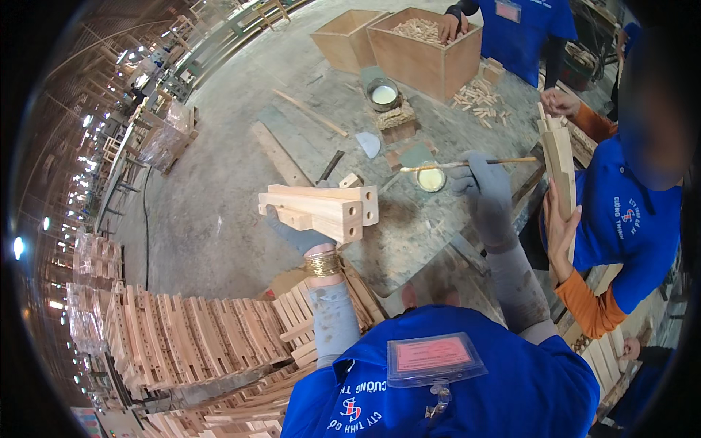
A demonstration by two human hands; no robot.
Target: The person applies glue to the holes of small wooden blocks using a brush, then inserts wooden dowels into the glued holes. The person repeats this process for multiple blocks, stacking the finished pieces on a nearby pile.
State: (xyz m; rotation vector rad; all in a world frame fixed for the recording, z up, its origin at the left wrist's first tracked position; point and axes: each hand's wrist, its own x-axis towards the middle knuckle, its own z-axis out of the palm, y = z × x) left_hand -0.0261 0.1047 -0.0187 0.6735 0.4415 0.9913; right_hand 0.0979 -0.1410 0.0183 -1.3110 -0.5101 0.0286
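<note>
My left hand, in a grey glove, is closed around pale wooden pieces held together, with round holes in their near ends. My gloved right hand grips a thin stick. Its whitish, coated tip points left toward the wooden pieces, apart from them. Just under the stick stands a small cup of cream-coloured liquid. Beside the wooden pieces lie a small wood block and a dark bar-like handle on the worktable.
Across the table, a co-worker's hand reaches into a plywood box of dowels. Loose dowels lie beside it. A second cup stands nearby. At right, another person holds wooden parts. Stacked wooden parts fill the lower left.
</note>
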